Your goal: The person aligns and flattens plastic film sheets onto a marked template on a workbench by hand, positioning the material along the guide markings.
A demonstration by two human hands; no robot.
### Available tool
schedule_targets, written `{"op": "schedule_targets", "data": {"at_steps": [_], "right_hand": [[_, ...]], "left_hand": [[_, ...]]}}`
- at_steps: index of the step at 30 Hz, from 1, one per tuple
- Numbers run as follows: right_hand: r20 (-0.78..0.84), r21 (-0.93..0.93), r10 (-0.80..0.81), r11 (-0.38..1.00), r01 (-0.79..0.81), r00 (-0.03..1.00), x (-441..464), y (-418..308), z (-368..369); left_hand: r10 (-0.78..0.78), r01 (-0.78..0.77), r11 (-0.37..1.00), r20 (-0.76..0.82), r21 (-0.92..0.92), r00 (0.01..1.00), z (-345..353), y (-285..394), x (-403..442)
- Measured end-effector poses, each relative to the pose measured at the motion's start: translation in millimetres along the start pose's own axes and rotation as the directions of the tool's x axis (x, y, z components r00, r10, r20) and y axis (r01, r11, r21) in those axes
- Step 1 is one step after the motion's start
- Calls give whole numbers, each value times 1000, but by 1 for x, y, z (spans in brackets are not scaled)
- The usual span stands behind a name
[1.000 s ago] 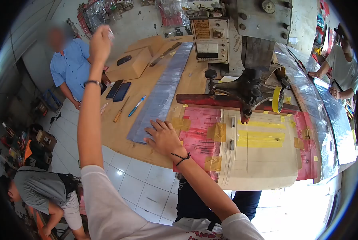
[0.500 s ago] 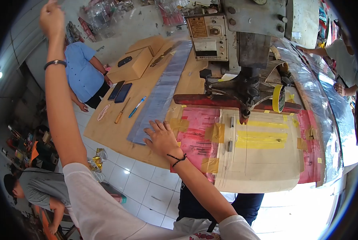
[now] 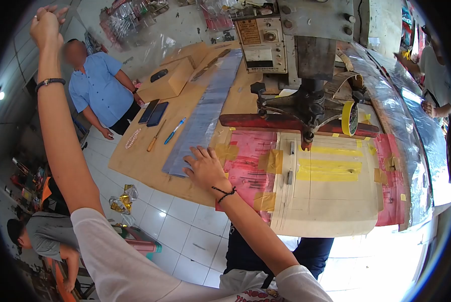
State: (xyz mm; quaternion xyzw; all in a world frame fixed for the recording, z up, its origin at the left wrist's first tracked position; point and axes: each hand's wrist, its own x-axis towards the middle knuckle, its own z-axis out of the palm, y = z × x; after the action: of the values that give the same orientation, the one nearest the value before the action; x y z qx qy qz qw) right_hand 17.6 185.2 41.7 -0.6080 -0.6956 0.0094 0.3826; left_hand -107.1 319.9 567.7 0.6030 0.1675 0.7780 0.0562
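Observation:
My left hand (image 3: 47,27) is raised high at the top left, with a dark band on its wrist. Its fingers look curled together; whatever they hold, if anything, does not show. My right hand (image 3: 205,167) lies with spread fingers at the table edge, its fingertips on the near end of a stack of bluish clear plastic sheets (image 3: 200,116). Beside it is a pink sheet (image 3: 248,168) fixed with tape. A tan board (image 3: 331,201) with pencil lines, yellow tape strips and small metal bars lies to the right, under the press head (image 3: 311,108).
A blue pen (image 3: 174,132), a wooden-handled tool (image 3: 155,140), two phones (image 3: 157,114) and a cardboard box (image 3: 172,83) lie on the table (image 3: 134,163). A person in a blue shirt (image 3: 97,83) stands behind. Others are at far right and lower left. A control box (image 3: 261,45) stands above.
My left hand has swung further left and its fingers have shifted. The right hand stays on the sheets. The view has tilted slightly, showing more of the person in blue.

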Motion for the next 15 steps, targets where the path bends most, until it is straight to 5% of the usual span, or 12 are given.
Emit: {"op": "schedule_targets", "data": {"at_steps": [10, 15], "right_hand": [[-32, -19, -5, 1000, 4, 999, 0, -1, -2], [-43, -27, -13, 1000, 12, 999, 0, 0, -2]], "left_hand": [[-5, -3, 999, -143, -54, 990, -61, 3, 86], [120, -147, 964, -130, -223, 984, -88, 19, 103]]}}
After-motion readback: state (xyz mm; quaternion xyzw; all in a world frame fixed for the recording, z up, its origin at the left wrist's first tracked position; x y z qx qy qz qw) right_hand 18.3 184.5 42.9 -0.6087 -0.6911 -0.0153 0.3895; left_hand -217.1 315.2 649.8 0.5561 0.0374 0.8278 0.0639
